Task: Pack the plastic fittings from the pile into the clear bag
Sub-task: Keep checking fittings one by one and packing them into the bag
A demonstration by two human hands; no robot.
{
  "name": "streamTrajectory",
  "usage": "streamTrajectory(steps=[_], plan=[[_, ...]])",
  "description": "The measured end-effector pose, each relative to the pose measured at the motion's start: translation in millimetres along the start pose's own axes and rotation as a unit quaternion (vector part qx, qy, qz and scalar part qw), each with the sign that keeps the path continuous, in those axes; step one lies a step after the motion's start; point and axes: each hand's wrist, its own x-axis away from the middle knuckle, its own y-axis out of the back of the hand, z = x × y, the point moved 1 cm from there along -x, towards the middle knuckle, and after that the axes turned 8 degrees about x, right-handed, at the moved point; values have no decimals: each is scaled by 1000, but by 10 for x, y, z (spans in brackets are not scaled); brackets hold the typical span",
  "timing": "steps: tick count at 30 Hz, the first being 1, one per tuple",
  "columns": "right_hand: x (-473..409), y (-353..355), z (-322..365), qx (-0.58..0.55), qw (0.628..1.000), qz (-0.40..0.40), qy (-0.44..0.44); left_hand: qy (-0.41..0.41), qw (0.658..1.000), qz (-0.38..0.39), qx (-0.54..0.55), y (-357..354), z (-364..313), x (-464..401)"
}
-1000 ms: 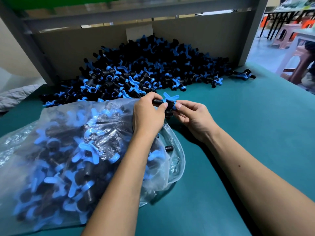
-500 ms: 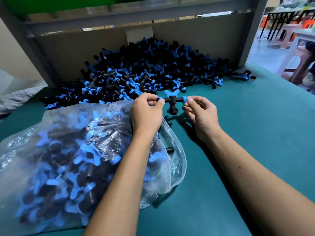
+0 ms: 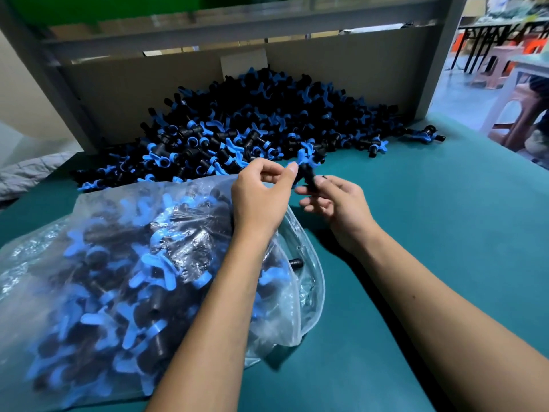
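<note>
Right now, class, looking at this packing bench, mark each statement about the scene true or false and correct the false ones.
1. The clear bag already holds many fittings. True.
2. The pile lies in front of the bag, nearest the person. False: it lies behind the bag, against the back board.
3. Both hands hold one fitting above the table. True: left hand, right hand.
4. The fittings are red and white. False: black and blue.
</note>
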Motion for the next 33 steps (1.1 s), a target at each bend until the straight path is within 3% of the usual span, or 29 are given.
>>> streamTrajectory(steps=[4, 10, 14, 16, 18, 22, 24, 27, 31, 33], plan=[[-8, 81, 74, -244, 966, 21, -87, 24, 1000, 3, 14, 24, -17, -35], [-23, 122, 75, -273, 956, 24, -105, 28, 996, -37, 80, 19, -70, -55], [-22, 174, 133, -33, 996, 79, -33, -22, 986, -111, 120, 63, -166, -58], [20, 140, 151, 48, 991, 127, -7, -52, 982, -134, 125, 84, -221, -62], [72, 65, 153, 59, 981, 183, -8, -81, 978, -142, 132, 89, -295, -61], [210, -204, 272, 199, 943, 262, 45, -172, 974, -102, 111, 65, -486, -16], [313, -395, 376, 223, 937, 257, 82, -227, 969, -68, 75, 31, -600, 27], [341, -528, 274, 308, 915, 184, 182, -293, 954, -36, 57, -70, -758, 110], [395, -611, -2, 376, 909, 157, 86, -311, 949, -13, 53, -146, -750, 175], [403, -607, 60, 388, 901, 165, 101, -293, 955, -8, 54, -152, -701, 185]])
